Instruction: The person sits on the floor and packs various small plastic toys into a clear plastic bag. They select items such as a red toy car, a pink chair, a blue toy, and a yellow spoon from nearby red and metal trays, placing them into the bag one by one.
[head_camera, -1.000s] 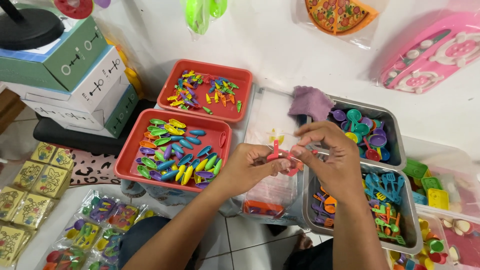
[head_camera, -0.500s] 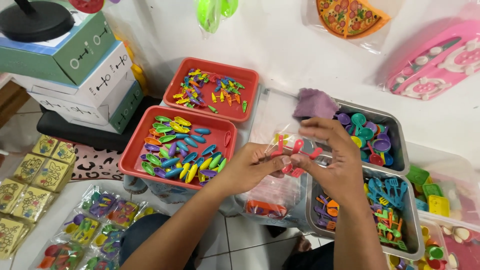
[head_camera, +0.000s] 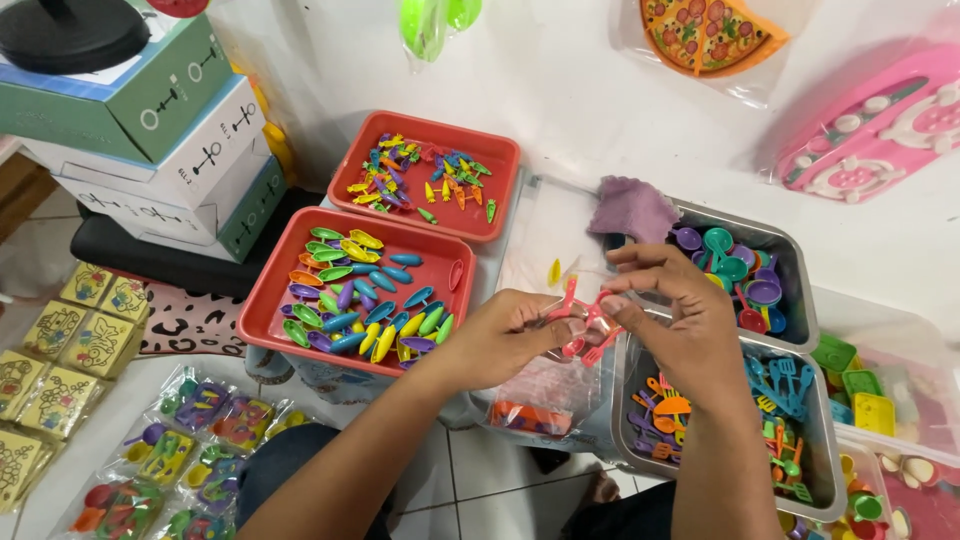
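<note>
Red plastic toy utensils are pinched between the fingertips of the left hand and the right hand, just above a clear plastic bag. Judged from this, bagging is underway; filled packets lie below-left of the left hand.

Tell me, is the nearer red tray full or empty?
Partly full. The nearer red tray holds many small coloured oval toy pieces scattered in one layer, with bare red floor showing between them.
</note>
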